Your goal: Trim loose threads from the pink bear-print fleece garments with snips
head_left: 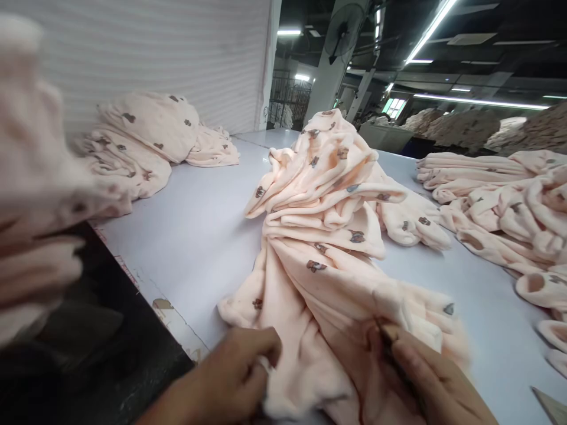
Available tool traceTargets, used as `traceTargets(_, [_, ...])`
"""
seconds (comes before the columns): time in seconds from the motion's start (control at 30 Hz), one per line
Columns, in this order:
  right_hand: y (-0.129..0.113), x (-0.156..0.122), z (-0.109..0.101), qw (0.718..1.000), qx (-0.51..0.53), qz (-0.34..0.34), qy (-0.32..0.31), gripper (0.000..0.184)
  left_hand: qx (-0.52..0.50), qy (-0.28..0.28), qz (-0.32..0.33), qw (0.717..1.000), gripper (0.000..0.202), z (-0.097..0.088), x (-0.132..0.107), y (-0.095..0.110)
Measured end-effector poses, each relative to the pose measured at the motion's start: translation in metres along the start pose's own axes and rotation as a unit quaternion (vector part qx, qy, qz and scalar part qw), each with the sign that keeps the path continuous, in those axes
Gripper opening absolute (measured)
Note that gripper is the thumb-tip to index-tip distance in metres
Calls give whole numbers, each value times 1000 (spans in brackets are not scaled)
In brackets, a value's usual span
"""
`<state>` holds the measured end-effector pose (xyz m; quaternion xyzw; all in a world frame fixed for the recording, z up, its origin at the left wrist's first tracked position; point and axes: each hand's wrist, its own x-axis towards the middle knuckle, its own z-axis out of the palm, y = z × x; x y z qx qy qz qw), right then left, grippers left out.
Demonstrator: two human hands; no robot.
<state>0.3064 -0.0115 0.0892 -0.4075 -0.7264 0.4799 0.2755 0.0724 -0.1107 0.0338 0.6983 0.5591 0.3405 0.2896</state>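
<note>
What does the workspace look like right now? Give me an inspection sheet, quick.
Surface: pale table; near edge chipped, dark drop beyond it.
Job's things: peach fleece with small dark prints, heaped mid-table, its near end pulled toward the hands.
Clutter: fleece pile back left; more pieces at right; blurred fleece close at left.
Grippers: left hand closed on the fleece's near edge; right hand grips its folds.
Cables: nothing seen.
Surroundings: white shutter behind, wall fan, strip lights, dim bales far right.
</note>
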Motion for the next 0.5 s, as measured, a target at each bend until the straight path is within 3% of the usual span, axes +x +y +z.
traceTargets(0.07, [5, 1, -6, 997, 72, 25, 5, 43, 59, -59, -126, 989, 24, -15, -5, 0])
traceTargets(0.1, [7, 1, -8, 995, 102, 21, -1, 44, 77, -78, -144, 984, 23, -18, -5, 2])
traceTargets(0.13, [7, 2, -10, 992, 125, 13, -6, 44, 82, -96, -128, 984, 20, -17, -4, 5])
traceTargets(0.2, [6, 4, -10, 987, 160, 4, -3, 43, 62, -124, -20, 990, 14, -3, 5, 17])
traceTargets(0.3, [1, 4, -8, 978, 206, 0, 16, 42, 38, -110, 136, 984, 15, 36, 28, 36])
traceTargets(0.4, [0, 2, -7, 966, 257, 11, 16, 41, 83, -55, 174, 980, 21, 67, 48, 44])
traceTargets(0.5, [4, 1, -9, 958, 286, 17, 5, 40, 158, -22, 174, 972, 44, 80, 56, 39])
